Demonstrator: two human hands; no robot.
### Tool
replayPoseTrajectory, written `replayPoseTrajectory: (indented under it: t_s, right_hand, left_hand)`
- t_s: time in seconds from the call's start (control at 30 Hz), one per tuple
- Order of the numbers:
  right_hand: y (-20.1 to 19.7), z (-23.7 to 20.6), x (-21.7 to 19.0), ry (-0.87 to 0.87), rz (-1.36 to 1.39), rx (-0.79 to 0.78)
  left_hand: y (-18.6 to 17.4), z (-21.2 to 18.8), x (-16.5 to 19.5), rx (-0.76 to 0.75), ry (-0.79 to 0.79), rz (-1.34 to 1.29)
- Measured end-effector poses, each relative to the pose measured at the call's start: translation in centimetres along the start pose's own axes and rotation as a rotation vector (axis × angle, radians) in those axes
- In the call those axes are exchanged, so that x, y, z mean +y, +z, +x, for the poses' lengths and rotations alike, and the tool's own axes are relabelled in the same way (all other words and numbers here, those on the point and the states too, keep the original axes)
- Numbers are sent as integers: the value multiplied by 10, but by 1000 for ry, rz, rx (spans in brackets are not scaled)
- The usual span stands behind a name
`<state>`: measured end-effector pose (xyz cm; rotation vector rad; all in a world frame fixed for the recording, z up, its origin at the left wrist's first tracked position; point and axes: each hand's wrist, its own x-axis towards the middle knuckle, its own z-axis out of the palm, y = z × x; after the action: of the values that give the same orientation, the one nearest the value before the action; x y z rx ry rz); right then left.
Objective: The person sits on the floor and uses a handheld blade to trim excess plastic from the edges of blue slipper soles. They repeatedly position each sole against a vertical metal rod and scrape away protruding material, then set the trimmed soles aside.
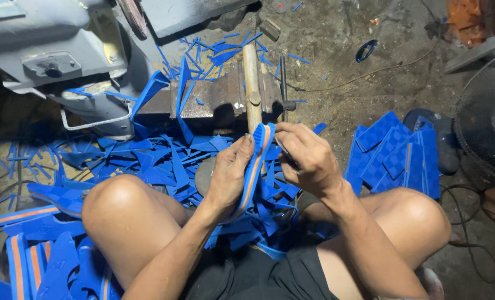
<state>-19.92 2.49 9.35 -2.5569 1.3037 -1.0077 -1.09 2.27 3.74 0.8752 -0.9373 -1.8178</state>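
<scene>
My left hand [229, 173] grips a blue foam sandal sole with an orange edge stripe [257, 155], held on edge between my knees. My right hand [306, 156] is closed at the sole's top end, fingers pinched against its tip; a thin dark tool seems to lie in that hand, but it is mostly hidden. Just beyond the sole stands an upright wooden post [252, 89] fixed to a metal block [214, 97].
Blue foam offcuts [164, 158] cover the ground ahead. A stack of blue soles [395, 153] lies to the right, more soles with orange stripes [31, 255] at lower left. A grey machine [64, 55] stands at upper left, a fan [489, 128] at the right edge.
</scene>
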Motion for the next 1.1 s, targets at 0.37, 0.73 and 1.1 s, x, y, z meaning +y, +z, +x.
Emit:
replayPoseTrajectory:
  t_s: [0.37,0.73,1.1]
  right_hand:
    - [10,-2,4,34,-78,-11]
    - [2,-3,8,96,81,-54]
    - [0,-17,33,230,219,-83]
  left_hand:
    - [2,-4,-1,15,134,277]
    - [-4,-3,1,-117,147,237]
    - [-13,-5,11,-221,-153,1]
